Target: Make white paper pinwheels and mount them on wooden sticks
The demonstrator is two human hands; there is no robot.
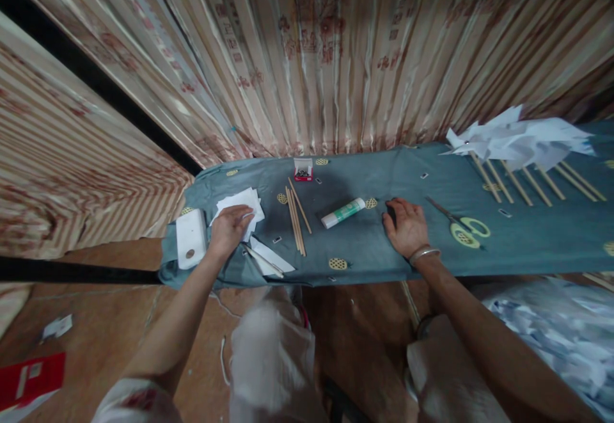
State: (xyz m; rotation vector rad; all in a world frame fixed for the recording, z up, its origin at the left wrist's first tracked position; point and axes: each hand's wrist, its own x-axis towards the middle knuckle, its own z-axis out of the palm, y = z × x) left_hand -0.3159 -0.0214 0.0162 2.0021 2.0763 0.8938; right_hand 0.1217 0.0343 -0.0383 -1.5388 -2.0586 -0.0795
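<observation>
Backdrop: a patterned curtain [307, 90] is hung in folds behind the cloth-covered counter [378, 250].
Left side: the paper stack [256, 202] is partly covered by the left hand [231, 226], its fingers drawn narrow; whether a sheet is pinched cannot be told.
Middle: bare sticks [294, 221], a glue stick [343, 212] and a small box [303, 173] are set between the hands, probably so that either can reach them.
Right side: the right hand [407, 226] is rested on the counter, loosely spread, with nothing seen held; scissors [472, 223] are laid near it, perhaps for quick pick-up.
Far right: paper pinwheels [520, 138] are lined up with overlapping heads, apparently to keep the working space free.
Hard to see: the overlapped heads cannot be counted, the box's dark contents are too small to identify, and both arms are cut off by the frame.
</observation>
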